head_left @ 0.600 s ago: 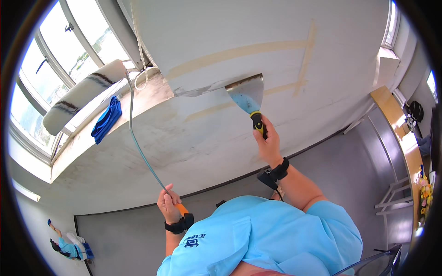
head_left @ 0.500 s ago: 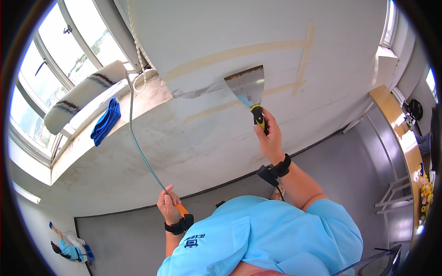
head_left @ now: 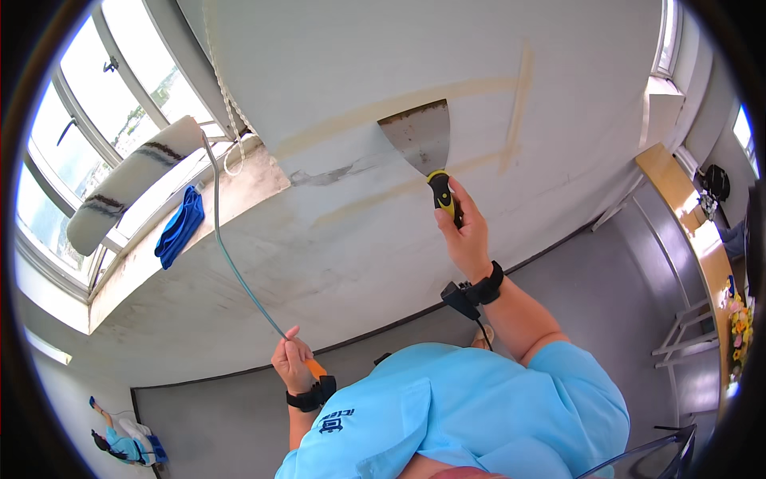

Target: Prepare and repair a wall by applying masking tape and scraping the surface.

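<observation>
My right hand (head_left: pixel 464 231) is wrapped round the black-and-yellow handle of a putty knife (head_left: pixel 420 137). Its wide, stained metal blade points up against the white wall, its top edge overlapping the upper strip of masking tape (head_left: pixel 359 116). A grey smear (head_left: pixel 323 174) runs along the wall left of the blade. Low on the left, my left hand (head_left: pixel 292 359) grips the orange handle of a paint roller (head_left: pixel 136 182). The roller's long bent rod reaches up to its streaked, off-white sleeve, which is by the window over the sill.
A folded blue cloth (head_left: pixel 180 227) lies on the worn window sill (head_left: pixel 251 184), near a hanging beaded cord (head_left: pixel 231 108). At right stands a wooden table (head_left: pixel 678 188) with flowers (head_left: pixel 740 327). Another person (head_left: pixel 124 443) is far off at lower left.
The putty knife has moved up the wall a little, its blade now reaching the upper tape strip. My left hand still grips the roller, and the view has shifted slightly.
</observation>
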Demonstrator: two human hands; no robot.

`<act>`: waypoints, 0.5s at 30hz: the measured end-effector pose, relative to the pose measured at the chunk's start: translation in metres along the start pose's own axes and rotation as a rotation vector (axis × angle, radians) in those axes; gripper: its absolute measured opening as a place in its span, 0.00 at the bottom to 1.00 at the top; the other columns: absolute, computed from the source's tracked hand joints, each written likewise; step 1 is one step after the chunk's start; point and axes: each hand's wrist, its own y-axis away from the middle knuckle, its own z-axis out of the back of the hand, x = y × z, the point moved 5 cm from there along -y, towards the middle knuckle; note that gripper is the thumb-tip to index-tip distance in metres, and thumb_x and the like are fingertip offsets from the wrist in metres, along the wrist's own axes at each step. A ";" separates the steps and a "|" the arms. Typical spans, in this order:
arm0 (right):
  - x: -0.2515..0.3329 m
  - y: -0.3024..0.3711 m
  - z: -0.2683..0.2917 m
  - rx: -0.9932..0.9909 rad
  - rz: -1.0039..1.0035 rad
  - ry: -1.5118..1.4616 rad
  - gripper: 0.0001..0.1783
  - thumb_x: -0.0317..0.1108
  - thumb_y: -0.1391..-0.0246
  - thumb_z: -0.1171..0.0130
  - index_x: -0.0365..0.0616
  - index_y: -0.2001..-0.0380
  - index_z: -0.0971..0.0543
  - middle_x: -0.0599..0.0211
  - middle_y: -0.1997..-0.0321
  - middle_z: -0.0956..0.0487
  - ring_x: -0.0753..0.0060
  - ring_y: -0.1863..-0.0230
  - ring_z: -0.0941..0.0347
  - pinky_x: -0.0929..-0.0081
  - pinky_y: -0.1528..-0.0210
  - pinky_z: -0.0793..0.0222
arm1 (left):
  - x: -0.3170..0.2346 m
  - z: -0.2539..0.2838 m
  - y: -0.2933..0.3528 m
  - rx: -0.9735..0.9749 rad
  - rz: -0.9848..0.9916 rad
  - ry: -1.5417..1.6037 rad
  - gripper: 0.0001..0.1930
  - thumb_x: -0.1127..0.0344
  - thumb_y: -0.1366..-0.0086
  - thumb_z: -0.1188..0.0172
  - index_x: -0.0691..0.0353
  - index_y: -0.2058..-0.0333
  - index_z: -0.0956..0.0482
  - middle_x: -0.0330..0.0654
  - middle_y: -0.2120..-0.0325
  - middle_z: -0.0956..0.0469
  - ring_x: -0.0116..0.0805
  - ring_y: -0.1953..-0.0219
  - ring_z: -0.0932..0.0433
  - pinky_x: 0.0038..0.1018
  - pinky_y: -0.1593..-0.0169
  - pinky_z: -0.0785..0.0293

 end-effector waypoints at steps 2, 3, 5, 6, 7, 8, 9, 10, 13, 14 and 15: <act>0.000 -0.001 -0.002 0.000 0.028 -0.015 0.25 0.29 0.51 0.46 0.38 0.49 0.37 0.65 0.63 0.28 0.80 0.67 0.34 0.83 0.62 0.37 | 0.001 -0.001 0.000 0.008 -0.012 0.006 0.15 0.66 0.35 0.59 0.70 0.61 0.26 0.31 0.89 0.40 0.19 0.87 0.41 0.14 0.82 0.43; -0.001 -0.001 -0.002 0.000 0.026 -0.016 0.25 0.29 0.51 0.46 0.38 0.49 0.37 0.65 0.63 0.28 0.80 0.67 0.34 0.83 0.62 0.37 | 0.000 -0.001 0.000 0.015 -0.026 0.012 0.15 0.65 0.35 0.59 0.69 0.61 0.26 0.31 0.89 0.40 0.19 0.87 0.42 0.14 0.82 0.43; -0.004 0.001 -0.002 -0.004 0.012 -0.021 0.25 0.30 0.51 0.46 0.37 0.49 0.37 0.63 0.62 0.28 0.79 0.66 0.34 0.83 0.62 0.37 | 0.001 -0.002 0.001 0.012 -0.017 0.013 0.15 0.65 0.35 0.59 0.69 0.61 0.26 0.31 0.89 0.40 0.19 0.87 0.42 0.14 0.82 0.43; -0.006 0.002 -0.003 -0.005 0.009 -0.021 0.25 0.30 0.51 0.46 0.37 0.49 0.37 0.63 0.62 0.28 0.79 0.66 0.34 0.83 0.62 0.37 | 0.001 -0.001 0.002 0.008 -0.010 0.015 0.15 0.65 0.35 0.59 0.69 0.61 0.26 0.31 0.89 0.40 0.19 0.87 0.42 0.14 0.82 0.43; -0.008 0.002 -0.003 -0.008 0.020 -0.020 0.25 0.30 0.51 0.46 0.37 0.49 0.37 0.64 0.62 0.28 0.79 0.66 0.34 0.83 0.62 0.37 | 0.001 -0.001 0.002 0.010 -0.008 0.013 0.15 0.65 0.35 0.59 0.69 0.61 0.26 0.31 0.89 0.40 0.19 0.87 0.42 0.14 0.82 0.43; -0.008 0.003 -0.003 -0.010 0.032 -0.019 0.25 0.30 0.51 0.46 0.37 0.49 0.37 0.64 0.63 0.28 0.80 0.66 0.34 0.83 0.62 0.37 | 0.001 -0.001 0.002 0.008 -0.006 0.013 0.15 0.65 0.35 0.59 0.69 0.61 0.26 0.31 0.89 0.41 0.19 0.86 0.42 0.14 0.82 0.43; -0.008 0.004 -0.003 -0.012 0.030 -0.019 0.25 0.30 0.51 0.46 0.37 0.49 0.37 0.64 0.63 0.28 0.80 0.66 0.34 0.83 0.62 0.37 | 0.001 -0.001 0.002 0.007 -0.003 0.012 0.15 0.65 0.35 0.59 0.69 0.61 0.26 0.31 0.89 0.41 0.19 0.86 0.42 0.14 0.82 0.43; -0.009 0.006 -0.004 -0.006 0.008 -0.031 0.25 0.30 0.51 0.46 0.37 0.49 0.37 0.65 0.63 0.28 0.80 0.66 0.34 0.83 0.63 0.37 | 0.001 -0.001 0.002 0.008 -0.002 0.011 0.15 0.65 0.35 0.59 0.69 0.61 0.26 0.31 0.89 0.41 0.19 0.86 0.42 0.14 0.82 0.43; -0.014 0.009 -0.004 0.000 -0.022 -0.054 0.25 0.29 0.51 0.46 0.37 0.49 0.37 0.66 0.65 0.28 0.81 0.68 0.35 0.83 0.64 0.37 | 0.000 0.000 0.005 -0.016 0.009 0.021 0.16 0.64 0.35 0.60 0.69 0.62 0.27 0.32 0.89 0.41 0.19 0.86 0.42 0.15 0.81 0.43; -0.015 0.010 -0.004 -0.003 -0.028 -0.065 0.25 0.29 0.51 0.46 0.37 0.49 0.37 0.67 0.66 0.28 0.81 0.68 0.35 0.84 0.65 0.37 | 0.000 0.001 0.005 -0.017 -0.001 0.020 0.16 0.64 0.35 0.60 0.69 0.62 0.27 0.32 0.89 0.41 0.19 0.86 0.42 0.15 0.81 0.43; -0.016 0.012 -0.004 -0.003 -0.031 -0.065 0.25 0.29 0.51 0.46 0.37 0.49 0.37 0.67 0.66 0.28 0.81 0.68 0.35 0.84 0.65 0.37 | 0.000 0.001 0.005 -0.018 -0.010 0.018 0.16 0.64 0.35 0.60 0.69 0.62 0.27 0.32 0.88 0.41 0.19 0.86 0.42 0.15 0.81 0.43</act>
